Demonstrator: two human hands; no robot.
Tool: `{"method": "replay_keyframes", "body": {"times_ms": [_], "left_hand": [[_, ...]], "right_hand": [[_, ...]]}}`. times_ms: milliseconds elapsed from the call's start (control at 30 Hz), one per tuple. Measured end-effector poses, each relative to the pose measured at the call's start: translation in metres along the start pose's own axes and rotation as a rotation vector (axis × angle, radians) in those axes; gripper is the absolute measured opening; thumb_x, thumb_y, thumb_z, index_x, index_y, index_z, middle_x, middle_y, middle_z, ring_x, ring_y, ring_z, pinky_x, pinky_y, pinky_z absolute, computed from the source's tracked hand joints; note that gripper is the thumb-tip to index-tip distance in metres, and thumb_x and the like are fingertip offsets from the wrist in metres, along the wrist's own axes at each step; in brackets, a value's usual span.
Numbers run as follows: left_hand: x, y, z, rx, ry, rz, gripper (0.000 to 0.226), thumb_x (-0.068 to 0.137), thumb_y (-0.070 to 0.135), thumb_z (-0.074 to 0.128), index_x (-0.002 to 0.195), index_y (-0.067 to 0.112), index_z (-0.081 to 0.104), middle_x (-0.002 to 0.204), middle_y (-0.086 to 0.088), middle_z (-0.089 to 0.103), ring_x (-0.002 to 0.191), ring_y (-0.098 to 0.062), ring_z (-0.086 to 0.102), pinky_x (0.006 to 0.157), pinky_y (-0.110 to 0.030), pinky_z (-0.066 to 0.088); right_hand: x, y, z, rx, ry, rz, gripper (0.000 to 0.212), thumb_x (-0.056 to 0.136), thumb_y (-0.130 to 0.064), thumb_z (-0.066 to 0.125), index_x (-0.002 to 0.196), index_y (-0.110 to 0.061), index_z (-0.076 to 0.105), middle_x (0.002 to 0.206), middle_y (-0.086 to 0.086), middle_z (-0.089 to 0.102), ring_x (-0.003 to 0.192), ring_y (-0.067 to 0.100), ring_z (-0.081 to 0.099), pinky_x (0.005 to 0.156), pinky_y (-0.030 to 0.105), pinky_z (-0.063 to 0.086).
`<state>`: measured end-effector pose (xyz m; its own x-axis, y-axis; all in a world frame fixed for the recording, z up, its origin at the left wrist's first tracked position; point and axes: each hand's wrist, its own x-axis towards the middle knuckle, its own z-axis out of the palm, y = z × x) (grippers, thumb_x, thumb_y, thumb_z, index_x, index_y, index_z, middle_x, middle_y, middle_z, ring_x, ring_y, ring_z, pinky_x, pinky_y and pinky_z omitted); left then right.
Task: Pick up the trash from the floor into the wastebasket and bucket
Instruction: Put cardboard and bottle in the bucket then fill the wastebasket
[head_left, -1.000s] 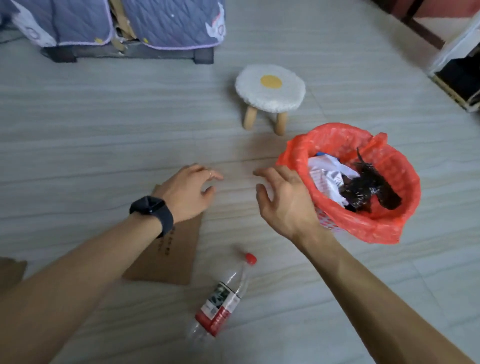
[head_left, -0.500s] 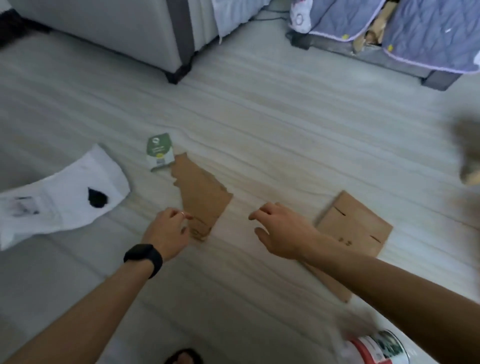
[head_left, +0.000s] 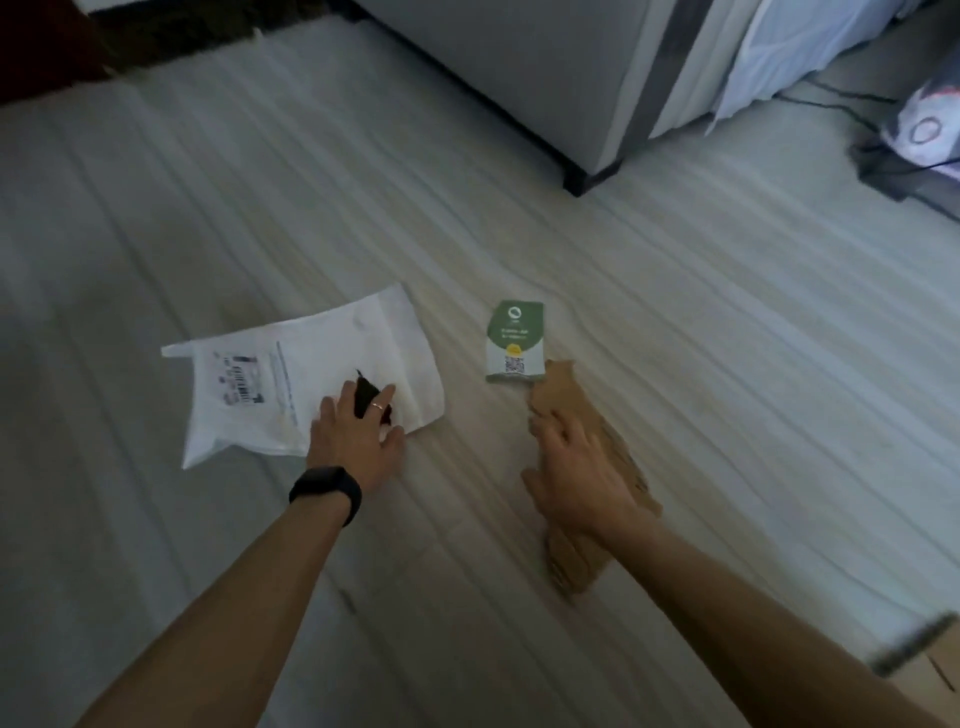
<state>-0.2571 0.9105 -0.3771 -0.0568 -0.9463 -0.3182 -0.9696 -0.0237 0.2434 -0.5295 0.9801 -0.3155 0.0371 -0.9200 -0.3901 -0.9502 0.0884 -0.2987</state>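
Mid-pickup, your left hand (head_left: 358, 441) spreads open on the white mailer (head_left: 311, 364), your right hand (head_left: 582, 467) apparently lies flat on torn cardboard (head_left: 571, 566); next, pinch both.

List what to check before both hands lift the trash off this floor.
1. Left hand on the white plastic mailer bag: ok, fingers spread across its near edge, partly over the small black scrap.
2. Left hand's grip: not ok, fingers straight, nothing pinched.
3. Right hand on the torn brown cardboard strip: ok, lying flat on it.
4. Right hand's grip: not ok, fingers uncurled.
5. Green-and-white paper packet clear of the strip: cannot tell, its corner meets the strip's far tip.
6. Wastebasket and bucket in sight: not ok, neither is in view.
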Motion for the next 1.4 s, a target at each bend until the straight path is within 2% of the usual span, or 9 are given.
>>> {"method": "replay_keyframes", "body": {"times_ms": [300, 400, 467, 567, 733, 867, 1033, 1200, 1400], "left_hand": [[0.021, -0.027, 0.015, -0.059, -0.093, -0.010, 0.069, 0.089, 0.069, 0.048, 0.150, 0.052, 0.021, 0.165, 0.006, 0.005, 0.151, -0.030, 0.002, 0.118, -0.053, 0.022], [0.025, -0.030, 0.013, -0.049, -0.104, -0.002, 0.069, 0.088, 0.071, 0.047, 0.150, 0.052, 0.022, 0.165, 0.006, 0.005, 0.151, -0.030, 0.001, 0.120, -0.051, 0.020], [0.025, -0.032, 0.011, -0.041, -0.120, -0.016, 0.066, 0.090, 0.069, 0.047, 0.150, 0.051, 0.023, 0.165, 0.006, 0.007, 0.151, -0.030, 0.002, 0.119, -0.051, 0.021], [0.020, -0.022, 0.004, 0.008, -0.135, -0.025, 0.054, 0.097, 0.058, 0.044, 0.149, 0.045, 0.034, 0.162, 0.004, 0.023, 0.146, -0.033, 0.021, 0.112, -0.048, 0.034], [-0.022, 0.008, 0.011, 0.193, -0.053, 0.122, 0.030, 0.103, 0.041, 0.042, 0.119, 0.023, 0.059, 0.114, -0.003, 0.063, 0.093, -0.027, 0.063, 0.069, -0.032, 0.046], [-0.075, 0.051, 0.026, 0.336, -0.118, 0.243, 0.026, 0.103, 0.029, 0.042, 0.102, 0.017, 0.065, 0.097, -0.006, 0.068, 0.084, -0.029, 0.066, 0.069, -0.033, 0.050], [-0.126, 0.132, 0.022, 0.176, -0.084, 0.300, 0.031, 0.101, 0.044, 0.042, 0.090, 0.022, 0.062, 0.084, 0.000, 0.067, 0.072, -0.021, 0.062, 0.060, -0.028, 0.042], [-0.191, 0.253, 0.033, 0.129, -0.077, 0.686, 0.029, 0.099, 0.044, 0.046, 0.083, 0.022, 0.056, 0.079, 0.001, 0.065, 0.072, -0.023, 0.063, 0.062, -0.032, 0.050], [-0.282, 0.396, 0.078, 0.367, -0.247, 1.137, 0.030, 0.101, 0.038, 0.041, 0.088, 0.017, 0.058, 0.088, -0.006, 0.067, 0.076, -0.029, 0.063, 0.061, -0.030, 0.042]], "right_hand": [[0.129, -0.002, 0.005, -0.166, -0.066, 0.037, 0.095, 0.091, -0.057, 0.051, 0.158, -0.027, -0.009, 0.167, 0.008, -0.006, 0.151, 0.038, 0.003, 0.123, 0.053, 0.007], [0.133, -0.003, 0.022, -0.229, 0.084, -0.046, 0.077, 0.096, -0.049, 0.054, 0.157, -0.017, 0.020, 0.158, 0.011, 0.036, 0.140, 0.039, 0.034, 0.114, 0.052, 0.028], [0.120, -0.007, 0.041, -0.312, 0.265, -0.262, 0.047, 0.091, -0.027, 0.064, 0.134, -0.010, 0.057, 0.121, 0.016, 0.065, 0.109, 0.041, 0.058, 0.093, 0.051, 0.049], [0.085, -0.006, 0.058, -0.357, 0.373, -0.407, 0.025, 0.072, -0.009, 0.068, 0.096, -0.008, 0.073, 0.087, 0.012, 0.068, 0.075, 0.036, 0.063, 0.060, 0.039, 0.054], [0.025, -0.007, 0.055, -0.273, 0.068, -0.293, 0.024, 0.083, -0.019, 0.062, 0.104, -0.021, 0.073, 0.100, 0.005, 0.066, 0.091, 0.032, 0.063, 0.066, 0.036, 0.052], [-0.049, 0.036, 0.037, -0.065, -0.064, -0.186, 0.039, 0.091, -0.026, 0.045, 0.125, -0.038, 0.061, 0.118, -0.004, 0.067, 0.104, 0.024, 0.065, 0.081, 0.038, 0.055], [-0.140, 0.111, -0.007, 0.107, 0.035, -0.001, 0.023, 0.099, -0.024, 0.050, 0.113, -0.028, 0.067, 0.101, -0.004, 0.072, 0.088, 0.019, 0.067, 0.075, 0.035, 0.054], [-0.251, 0.184, -0.048, 0.075, 0.241, 0.233, 0.019, 0.101, -0.025, 0.049, 0.104, -0.033, 0.066, 0.088, -0.009, 0.068, 0.072, 0.007, 0.059, 0.056, 0.015, 0.033], [-0.401, 0.250, -0.027, -0.076, 0.523, 0.717, 0.018, 0.091, -0.023, 0.054, 0.102, -0.028, 0.068, 0.073, -0.004, 0.064, 0.056, 0.027, 0.058, 0.049, 0.024, 0.032]]}}
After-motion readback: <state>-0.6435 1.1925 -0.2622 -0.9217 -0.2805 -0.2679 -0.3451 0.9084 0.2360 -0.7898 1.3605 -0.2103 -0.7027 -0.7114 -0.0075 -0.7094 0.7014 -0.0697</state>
